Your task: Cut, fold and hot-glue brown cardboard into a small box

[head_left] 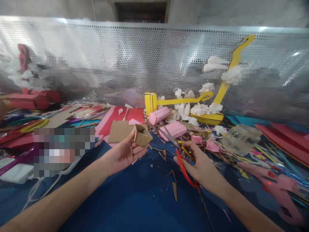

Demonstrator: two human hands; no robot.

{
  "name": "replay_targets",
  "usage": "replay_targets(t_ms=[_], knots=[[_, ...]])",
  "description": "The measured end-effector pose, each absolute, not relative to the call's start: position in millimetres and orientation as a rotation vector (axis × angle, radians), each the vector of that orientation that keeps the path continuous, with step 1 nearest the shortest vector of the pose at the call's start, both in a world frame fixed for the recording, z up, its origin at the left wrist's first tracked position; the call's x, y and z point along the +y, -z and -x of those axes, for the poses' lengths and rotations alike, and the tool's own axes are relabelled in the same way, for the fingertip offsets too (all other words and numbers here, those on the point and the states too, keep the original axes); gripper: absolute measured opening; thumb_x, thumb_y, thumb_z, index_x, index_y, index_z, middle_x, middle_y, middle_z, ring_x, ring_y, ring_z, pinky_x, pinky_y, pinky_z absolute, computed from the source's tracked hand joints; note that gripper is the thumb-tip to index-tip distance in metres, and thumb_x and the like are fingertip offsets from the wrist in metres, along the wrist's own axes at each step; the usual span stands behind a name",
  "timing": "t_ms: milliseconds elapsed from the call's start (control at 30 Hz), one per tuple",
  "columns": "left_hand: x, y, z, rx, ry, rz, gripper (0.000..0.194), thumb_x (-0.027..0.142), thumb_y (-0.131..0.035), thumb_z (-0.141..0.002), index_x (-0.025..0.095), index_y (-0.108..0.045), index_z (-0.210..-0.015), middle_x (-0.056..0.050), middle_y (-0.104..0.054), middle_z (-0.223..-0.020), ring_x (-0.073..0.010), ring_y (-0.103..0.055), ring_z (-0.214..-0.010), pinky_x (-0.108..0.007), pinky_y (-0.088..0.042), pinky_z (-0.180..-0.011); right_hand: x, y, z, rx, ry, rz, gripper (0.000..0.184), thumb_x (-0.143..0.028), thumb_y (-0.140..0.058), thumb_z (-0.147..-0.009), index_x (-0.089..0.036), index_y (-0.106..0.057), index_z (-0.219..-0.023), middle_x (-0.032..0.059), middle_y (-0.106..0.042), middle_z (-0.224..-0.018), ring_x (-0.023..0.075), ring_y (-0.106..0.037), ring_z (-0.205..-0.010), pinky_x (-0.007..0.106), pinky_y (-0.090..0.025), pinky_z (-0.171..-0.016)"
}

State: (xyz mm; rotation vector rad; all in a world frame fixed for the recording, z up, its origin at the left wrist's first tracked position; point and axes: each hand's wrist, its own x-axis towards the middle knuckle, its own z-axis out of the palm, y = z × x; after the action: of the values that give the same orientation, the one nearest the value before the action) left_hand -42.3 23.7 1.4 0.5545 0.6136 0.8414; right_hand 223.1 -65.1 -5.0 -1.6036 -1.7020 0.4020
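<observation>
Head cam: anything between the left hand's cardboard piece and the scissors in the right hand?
Only small brown cardboard scraps on the blue table between cardboard piece and scissors.

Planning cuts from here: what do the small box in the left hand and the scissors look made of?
Small box: looks like brown cardboard, matte, with folded flaps and raw edges. Scissors: shiny grey blades, probably metal; glossy red handles, likely plastic.

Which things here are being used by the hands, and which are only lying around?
In use: left hand holding brown card box; right hand holding red scissors.

Lying about: pink boxes, yellow model, clear tape roll, card scraps.
</observation>
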Motion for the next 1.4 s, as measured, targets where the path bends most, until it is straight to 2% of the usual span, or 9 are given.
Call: replay_targets(t_ms=[167, 300, 633, 767, 900, 1000, 1133, 1233, 1400], knots=[[26.5, 0.3, 45.5, 0.584, -0.909, -0.532, 0.026, 0.031, -0.071, -0.097, 0.015, -0.07, -0.117, -0.013, -0.081, -0.104, -0.0242, -0.081, -0.087, -0.04, -0.064, -0.089, -53.9, 19.8, -237.1, -1.735, -0.206, 1.709, 0.039, -0.044, -0.069, -0.083, -0.018, -0.064, -0.111, 0.0147, -0.075, -0.108, 0.0321, -0.072, -0.098, 0.046, -0.056, -0.087], [26.3, 0.5, 46.9, 0.544, -0.931, -0.543, 0.021, 0.033, -0.072, -0.096, 0.018, -0.072, -0.11, -0.009, -0.081, -0.097, -0.0214, -0.079, -0.087, -0.039, -0.062, -0.088, -50.1, 22.1, -246.3, -1.906, -0.173, 1.684, 0.032, -0.03, -0.073, -0.077, -0.021, -0.073, -0.107, 0.0126, -0.077, -0.113, 0.0337, -0.071, -0.109, 0.05, -0.055, -0.095], [19.6, -0.5, 41.7, 0.628, -0.916, -0.623, 0.025, 0.029, -0.074, -0.095, 0.019, -0.071, -0.117, -0.011, -0.081, -0.104, -0.0237, -0.079, -0.094, -0.034, -0.064, -0.079, -60.3, 8.5, -252.5, -2.114, -0.303, 1.626, 0.04, -0.022, -0.073, -0.078, -0.021, -0.074, -0.118, 0.0139, -0.072, -0.135, 0.0353, -0.066, -0.126, 0.055, -0.051, -0.109], [17.4, 1.7, 39.7, 0.674, -0.882, -0.597, 0.026, 0.028, -0.066, -0.1, 0.015, -0.07, -0.122, -0.015, -0.081, -0.104, -0.026, -0.08, -0.091, -0.039, -0.066, -0.084, -65.3, -1.0, -252.0, -2.083, -0.382, 1.636, 0.042, -0.03, -0.071, -0.085, -0.023, -0.073, -0.126, 0.0119, -0.072, -0.137, 0.0346, -0.069, -0.125, 0.054, -0.054, -0.108], [15.5, 2.7, 38.5, 0.65, -0.844, -0.579, 0.027, 0.025, -0.066, -0.1, 0.014, -0.068, -0.125, -0.016, -0.08, -0.109, -0.0237, -0.081, -0.088, -0.038, -0.066, -0.087, -69.1, -8.4, -244.8, -1.946, -0.233, 1.573, 0.025, -0.036, -0.062, -0.097, -0.025, -0.075, -0.116, 0.0097, -0.078, -0.12, 0.0307, -0.075, -0.108, 0.047, -0.061, -0.095], [13.4, 4.4, 37.5, 0.648, -0.825, -0.592, 0.031, 0.025, -0.071, -0.097, 0.015, -0.068, -0.126, -0.015, -0.08, -0.113, -0.0237, -0.081, -0.092, -0.038, -0.066, -0.09, -74.7, -9.1, -233.2, -1.895, 0.061, 1.44, 0.019, -0.028, -0.055, -0.102, -0.025, -0.071, -0.111, 0.0086, -0.077, -0.11, 0.0256, -0.074, -0.099, 0.039, -0.061, -0.087], [7.3, 4.4, 34.2, 0.66, -0.788, -0.652, 0.024, 0.022, -0.071, -0.097, 0.016, -0.071, -0.12, -0.012, -0.081, -0.113, -0.0211, -0.08, -0.091, -0.036, -0.066, -0.086, -83.8, -7.3, -214.5, -1.944, 0.43, 1.128, 0.021, -0.012, -0.062, -0.096, -0.024, -0.07, -0.112, 0.0067, -0.074, -0.101, 0.0225, -0.071, -0.093, 0.037, -0.058, -0.089], [1.3, 1.5, 30.7, 0.67, -0.725, -0.725, 0.019, 0.023, -0.074, -0.094, 0.013, -0.074, -0.111, -0.013, -0.082, -0.105, -0.0203, -0.08, -0.087, -0.032, -0.067, -0.079, -87.3, -6.3, -201.0, -1.942, 0.208, 1.079, 0.023, -0.014, -0.066, -0.095, -0.024, -0.07, -0.115, 0.0071, -0.07, -0.105, 0.0214, -0.07, -0.098, 0.034, -0.058, -0.089], [-3.9, -1.2, 28.4, 0.628, -0.617, -0.826, 0.031, 0.03, -0.085, -0.085, 0.014, -0.076, -0.111, -0.012, -0.082, -0.1, -0.0208, -0.079, -0.082, -0.031, -0.067, -0.075, -85.4, -1.3, -185.1, -1.888, -0.234, 1.065, 0.02, -0.025, -0.069, -0.095, -0.024, -0.073, -0.115, 0.0082, -0.064, -0.111, 0.0225, -0.068, -0.106, 0.035, -0.059, -0.092]])
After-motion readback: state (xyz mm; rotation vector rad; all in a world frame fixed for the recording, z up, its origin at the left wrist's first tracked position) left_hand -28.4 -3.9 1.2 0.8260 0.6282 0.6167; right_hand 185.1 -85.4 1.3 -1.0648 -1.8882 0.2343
